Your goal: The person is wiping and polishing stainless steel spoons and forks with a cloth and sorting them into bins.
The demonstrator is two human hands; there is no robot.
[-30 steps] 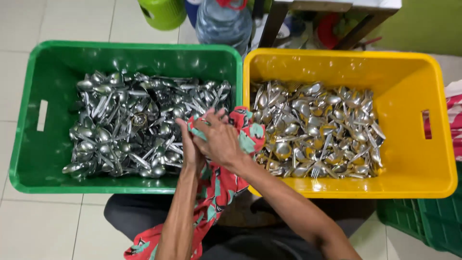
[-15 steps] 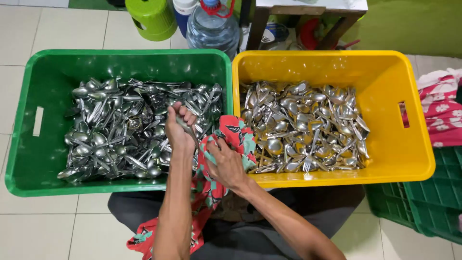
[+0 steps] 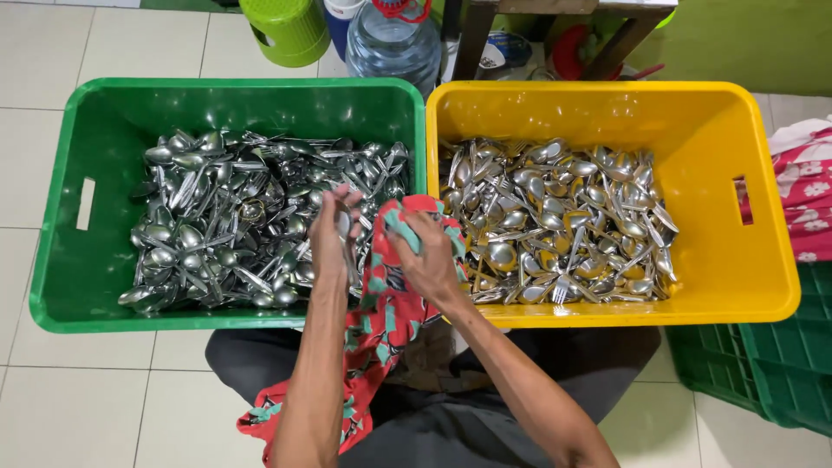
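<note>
My left hand [image 3: 331,234] holds a metal spoon [image 3: 345,227] over the near right part of the green crate [image 3: 61,286], which is heaped with spoons and forks [image 3: 217,217]. My right hand [image 3: 431,256] grips a red and teal patterned cloth [image 3: 381,321] that hangs down onto my lap, right beside the spoon. The yellow crate [image 3: 763,269] to the right holds another heap of cutlery [image 3: 563,221]. Both crates stand side by side on the tiled floor in front of me.
A clear water jug [image 3: 394,39], a green stool [image 3: 286,26] and a wooden table's legs [image 3: 472,35] stand behind the crates. A dark green crate [image 3: 763,373] sits at the lower right, with a pink floral cloth [image 3: 806,191] at the right edge.
My left hand moved left off the cloth toward the green crate's cutlery, now holding a spoon. My right hand stayed on the cloth. The camera tilted slightly.
</note>
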